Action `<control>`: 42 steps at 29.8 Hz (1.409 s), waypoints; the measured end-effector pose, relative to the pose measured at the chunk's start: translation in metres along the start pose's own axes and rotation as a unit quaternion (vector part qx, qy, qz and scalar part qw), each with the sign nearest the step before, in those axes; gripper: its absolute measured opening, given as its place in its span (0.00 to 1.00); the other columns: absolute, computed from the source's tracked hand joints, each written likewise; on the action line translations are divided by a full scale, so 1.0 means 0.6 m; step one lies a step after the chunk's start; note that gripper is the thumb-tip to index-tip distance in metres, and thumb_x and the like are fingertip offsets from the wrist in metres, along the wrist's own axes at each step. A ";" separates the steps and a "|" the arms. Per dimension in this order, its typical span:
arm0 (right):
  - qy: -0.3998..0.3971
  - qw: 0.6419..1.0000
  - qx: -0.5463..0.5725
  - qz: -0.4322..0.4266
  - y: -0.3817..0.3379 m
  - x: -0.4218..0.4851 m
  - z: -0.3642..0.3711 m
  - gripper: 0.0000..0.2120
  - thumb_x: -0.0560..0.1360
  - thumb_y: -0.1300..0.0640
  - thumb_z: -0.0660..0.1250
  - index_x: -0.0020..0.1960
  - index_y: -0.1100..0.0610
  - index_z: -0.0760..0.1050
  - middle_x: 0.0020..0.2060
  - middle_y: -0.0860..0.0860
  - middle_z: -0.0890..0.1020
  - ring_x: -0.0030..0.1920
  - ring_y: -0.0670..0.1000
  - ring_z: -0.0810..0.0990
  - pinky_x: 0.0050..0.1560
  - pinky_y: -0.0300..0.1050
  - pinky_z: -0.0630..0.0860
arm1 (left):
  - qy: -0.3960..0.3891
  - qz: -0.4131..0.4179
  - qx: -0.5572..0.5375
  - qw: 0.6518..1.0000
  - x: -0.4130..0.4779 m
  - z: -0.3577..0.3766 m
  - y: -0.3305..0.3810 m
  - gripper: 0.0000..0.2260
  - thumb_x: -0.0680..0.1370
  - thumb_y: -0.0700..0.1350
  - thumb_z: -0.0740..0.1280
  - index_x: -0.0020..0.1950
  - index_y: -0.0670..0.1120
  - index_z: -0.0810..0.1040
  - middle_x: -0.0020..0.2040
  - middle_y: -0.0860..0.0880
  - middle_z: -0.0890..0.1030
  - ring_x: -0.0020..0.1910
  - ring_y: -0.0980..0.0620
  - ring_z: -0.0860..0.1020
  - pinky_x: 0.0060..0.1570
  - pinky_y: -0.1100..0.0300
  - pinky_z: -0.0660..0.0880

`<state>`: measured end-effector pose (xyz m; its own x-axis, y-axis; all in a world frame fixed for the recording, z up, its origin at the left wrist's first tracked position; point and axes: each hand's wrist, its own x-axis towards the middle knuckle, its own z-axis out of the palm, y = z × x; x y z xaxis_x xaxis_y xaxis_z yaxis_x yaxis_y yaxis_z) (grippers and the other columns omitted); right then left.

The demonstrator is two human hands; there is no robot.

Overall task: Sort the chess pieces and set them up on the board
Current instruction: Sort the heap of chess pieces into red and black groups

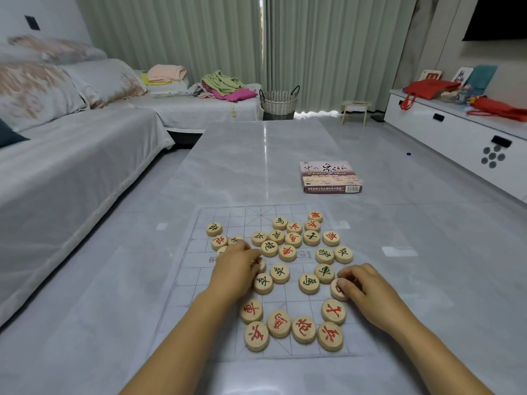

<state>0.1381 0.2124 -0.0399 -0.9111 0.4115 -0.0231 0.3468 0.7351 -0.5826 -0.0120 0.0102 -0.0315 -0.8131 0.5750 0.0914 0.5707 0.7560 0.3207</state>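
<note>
Chess pieces, red n black mixed, lie all over the board. R hand pinches a red piece near the board's right side. L hand has its fingers curled over another one, prob gripping it, but that's hidden.

Pieces: round pale wooden chess pieces, cream-tan faces, each carrying one inked character, red on some, dark green-black on others.
Front cluster: all red ink on the six nearest.
Board: thin see-through plastic board sheet, fine grey grid lines, and there's faint grey lettering across the middle band.
Tabletop: glossy pale grey stone-look tabletop, cloudy white veining.
Box: flat cardboard chess box, mauve-purple, black brush calligraphy, white barcode patch.
Curtains: pleated sage-green curtains.
Cushions: grey-white sofa cushions, streaky dusty-pink pattern.
Clothes: heaped olive-green and magenta clothes.
Basket: off-white woven basket, black handles.
Bag: bright red bag.
</note>
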 end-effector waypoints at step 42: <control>-0.093 0.983 -0.129 -0.093 -0.153 0.030 0.044 0.14 0.69 0.46 0.70 0.49 0.51 0.72 0.49 0.49 0.71 0.51 0.52 0.72 0.48 0.45 0.69 | 0.032 -0.057 -0.174 0.983 -0.147 -0.007 -0.057 0.18 0.74 0.54 0.66 0.62 0.51 0.74 0.54 0.57 0.73 0.55 0.55 0.71 0.60 0.56 0.70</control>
<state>0.0841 0.1380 -0.0082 -0.9807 0.1692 -0.0978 0.1936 0.9105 -0.3653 0.0397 -0.0679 -0.0466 -0.8809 0.4645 0.0912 0.4109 0.6548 0.6344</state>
